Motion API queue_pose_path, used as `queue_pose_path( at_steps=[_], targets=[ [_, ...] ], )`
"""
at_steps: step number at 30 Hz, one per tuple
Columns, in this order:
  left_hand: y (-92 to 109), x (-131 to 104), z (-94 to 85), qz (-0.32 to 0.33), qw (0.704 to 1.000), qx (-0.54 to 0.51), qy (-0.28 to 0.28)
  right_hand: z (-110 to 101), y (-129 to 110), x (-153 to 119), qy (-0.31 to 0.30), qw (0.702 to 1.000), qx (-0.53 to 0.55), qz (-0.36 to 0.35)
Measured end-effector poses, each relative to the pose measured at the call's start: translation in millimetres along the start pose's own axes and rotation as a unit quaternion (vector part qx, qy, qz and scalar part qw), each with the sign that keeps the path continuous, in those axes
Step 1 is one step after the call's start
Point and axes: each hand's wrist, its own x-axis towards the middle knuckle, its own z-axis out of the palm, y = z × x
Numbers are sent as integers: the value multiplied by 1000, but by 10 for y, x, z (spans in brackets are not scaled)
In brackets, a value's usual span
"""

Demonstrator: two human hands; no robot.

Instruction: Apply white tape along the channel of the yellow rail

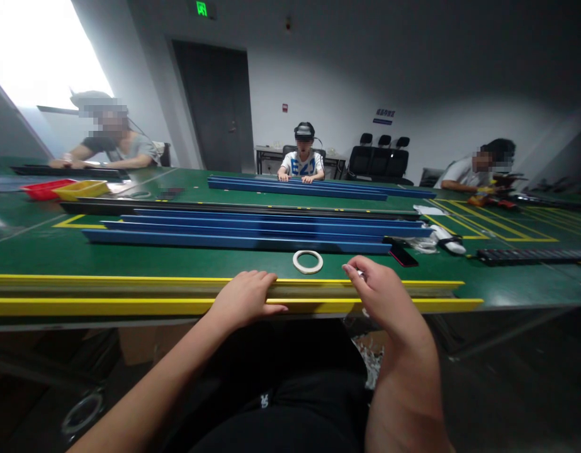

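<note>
Both my forearms reach up from my lap to the near edge of the tabletop (45, 251), where a long yellow rail (106, 306) runs along that edge from the left side to past my right hand. My left hand (245, 297) lies palm down on the rail, fingers spread flat over its top and thumb along its front face; it presses rather than clasps anything. My right hand (382, 292) sits on the same rail further right, fingers curled loosely, with something small and pale at the fingertips that I cannot make out, so I cannot tell whether that hand grips it.

Just beyond the rail, between my two hands, a ring of white tape (308, 261) lies flat on the green surface. Behind it blue rails (233, 239) lie side by side across the middle of the tabletop, with a dark phone (400, 253) at their right end. Red and yellow trays (66, 189) sit toward the far left corner. Three other people sit along the far edge, one with hands on another blue rail (294, 187).
</note>
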Motion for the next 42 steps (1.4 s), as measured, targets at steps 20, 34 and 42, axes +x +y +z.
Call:
queue_pose_path(
  at_steps=[20,34,42],
  targets=[
    [-1,-7,5,-1,1000,12,0,-170,364,-36,91,995,32,8],
    [17,-10,-27,-9,1000,4,-5,-149,370,-40,91,992,59,65],
    [34,-10,-32,-15,1000,2,-5,-198,283,-44,126,991,14,47]
  ],
)
